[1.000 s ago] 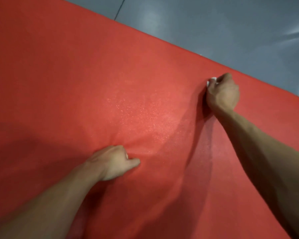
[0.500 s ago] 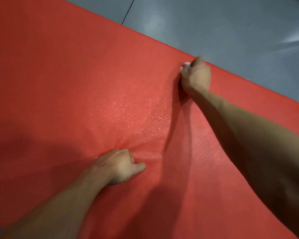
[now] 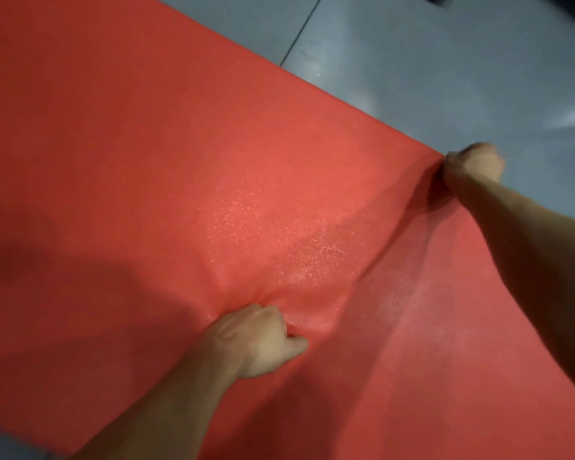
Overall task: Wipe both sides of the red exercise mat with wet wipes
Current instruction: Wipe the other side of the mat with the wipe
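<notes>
1. Your right hand point(image 3: 473, 167) is curled at the far edge of the red mat point(image 3: 180, 161), where it meets the grey floor point(image 3: 445, 61); no wipe shows there, so I cannot tell whether it grips one
2. Your left hand point(image 3: 259, 340) is fisted on the mat's middle, knuckles pressing, holding nothing visible; keep it planted so the mat doesn't bunch
3. Judging by the damp sheen point(image 3: 279, 234), work in overlapping strokes right up to that edge

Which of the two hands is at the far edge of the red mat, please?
The right hand, curled at the mat's far edge beside the grey floor. The left hand is fisted on the mat's surface, nearer the camera.
</notes>
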{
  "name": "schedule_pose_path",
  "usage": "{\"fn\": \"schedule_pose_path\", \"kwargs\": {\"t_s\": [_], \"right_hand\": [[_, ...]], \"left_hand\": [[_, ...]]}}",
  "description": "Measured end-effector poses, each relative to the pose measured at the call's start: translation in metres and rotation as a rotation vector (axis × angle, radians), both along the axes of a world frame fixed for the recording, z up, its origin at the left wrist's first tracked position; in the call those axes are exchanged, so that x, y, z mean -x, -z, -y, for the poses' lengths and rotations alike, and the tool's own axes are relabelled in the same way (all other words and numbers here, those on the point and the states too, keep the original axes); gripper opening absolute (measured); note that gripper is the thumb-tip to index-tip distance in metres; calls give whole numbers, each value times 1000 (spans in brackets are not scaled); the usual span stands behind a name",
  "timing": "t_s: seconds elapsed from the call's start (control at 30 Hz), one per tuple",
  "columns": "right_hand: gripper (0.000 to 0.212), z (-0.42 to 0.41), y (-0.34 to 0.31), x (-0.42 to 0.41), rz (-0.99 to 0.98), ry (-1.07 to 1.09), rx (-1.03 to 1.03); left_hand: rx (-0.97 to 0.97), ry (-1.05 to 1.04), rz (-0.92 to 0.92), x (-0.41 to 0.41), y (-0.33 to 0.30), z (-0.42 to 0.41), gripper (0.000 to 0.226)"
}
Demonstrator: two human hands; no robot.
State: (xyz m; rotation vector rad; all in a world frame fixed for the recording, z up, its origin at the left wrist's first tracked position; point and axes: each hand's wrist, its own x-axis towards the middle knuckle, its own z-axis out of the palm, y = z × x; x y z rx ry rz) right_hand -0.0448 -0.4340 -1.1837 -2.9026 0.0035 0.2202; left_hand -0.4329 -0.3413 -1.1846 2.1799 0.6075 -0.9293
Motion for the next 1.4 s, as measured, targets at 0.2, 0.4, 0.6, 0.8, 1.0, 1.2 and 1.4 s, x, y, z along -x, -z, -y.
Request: {"fn": "schedule_pose_path", "kwargs": {"t_s": [0.2, 0.4, 0.6, 0.8, 1.0, 1.2, 1.4], "right_hand": [[33, -152, -1, 56, -34, -392, -78], [35, -196, 2, 62, -90, -494, -112], [44, -87, 4, 9, -96, -213, 70], [35, -169, -7, 54, -87, -391, -13], [33, -179, -3, 71, -23, -645, -61], [35, -61, -4, 23, 83, -750, -26], [32, -9, 6, 68, 160, -1129, -99]], "left_hand": [[1, -5, 26, 0, 1, -2, 58], [-8, -49, 31, 2, 2, -1, 56], [-3, -51, 72, 3, 1, -1, 56], [-2, -70, 70, 1, -1, -2, 54], [-18, -62, 84, 2, 0, -2, 55], [4, -55, 59, 2, 3, -2, 59], [-2, -46, 27, -1, 4, -1, 56]]}}
